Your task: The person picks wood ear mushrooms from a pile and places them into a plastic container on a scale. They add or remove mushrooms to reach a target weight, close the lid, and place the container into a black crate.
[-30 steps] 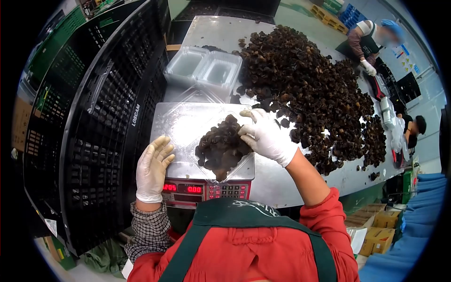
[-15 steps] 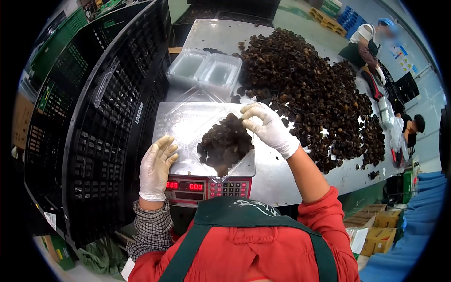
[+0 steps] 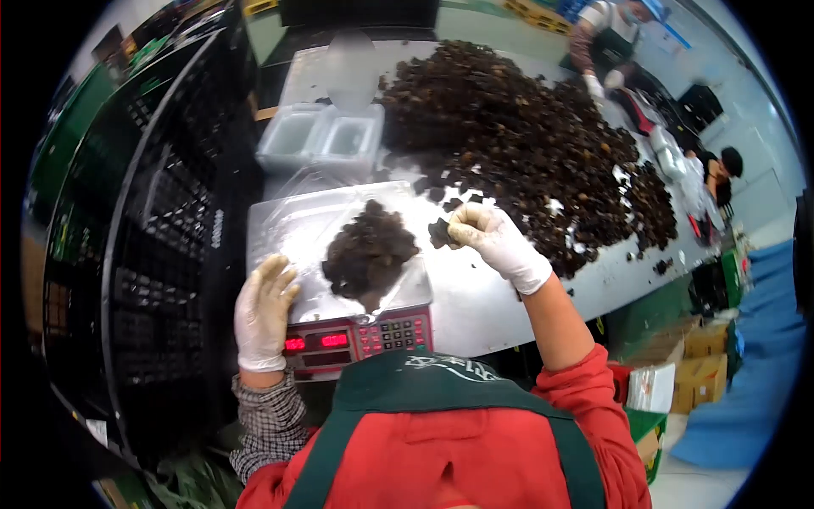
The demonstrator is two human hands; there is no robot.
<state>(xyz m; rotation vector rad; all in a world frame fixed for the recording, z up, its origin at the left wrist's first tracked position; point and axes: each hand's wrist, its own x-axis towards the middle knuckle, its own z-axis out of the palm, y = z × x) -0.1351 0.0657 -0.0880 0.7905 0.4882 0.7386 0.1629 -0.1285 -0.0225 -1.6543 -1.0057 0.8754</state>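
My right hand [image 3: 502,248], in a white glove, pinches a small dark piece of wood ear mushroom [image 3: 440,234] between thumb and fingers, just right of the scale. On the scale [image 3: 393,333] rests a clear plastic clamshell box [image 3: 410,282] with a mound of dark wood ear mushrooms [image 3: 370,254] in it. Its transparent lid [image 3: 312,180] stands open toward the back. Beside the scale's left front edge is my gloved left hand [image 3: 264,314], fingers stretched and holding nothing. Red digits glow on the display, too blurred to read.
A large heap of wood ear mushrooms [image 3: 509,127] spreads over the metal table [image 3: 483,314]. Behind the scale stand stacked clear boxes [image 3: 292,136]. Tall black crates [image 3: 174,229] wall off the left. A co-worker [image 3: 606,42] stands at the far right, another person [image 3: 721,170] nearer.
My right hand has moved off the mound to the right, and a mushroom piece now shows in its fingers. My left hand stays by the scale. The whole view has shifted.
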